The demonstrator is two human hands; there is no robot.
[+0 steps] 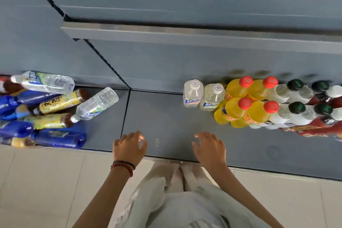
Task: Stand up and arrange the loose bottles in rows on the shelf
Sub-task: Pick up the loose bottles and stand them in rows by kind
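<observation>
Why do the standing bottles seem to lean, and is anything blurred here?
Head view: the wide-angle lens fans the standing bottles outward; the lying pile smears near the left border; left hand and right hand look slightly soft; light is even, with faint cap shadows on the back wall.

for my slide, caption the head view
Left hand and right hand hover over shelf between toppled bottles and standing rows

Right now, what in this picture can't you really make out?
Head view:
Pile of lying bottles: cut by the left edge, overlapping; count unclear.
Red bottles: cut by the right edge, labels blurred.
Small tag on the shelf: too small to read.
Yellow bottles: front ones hide rear labels.
</observation>
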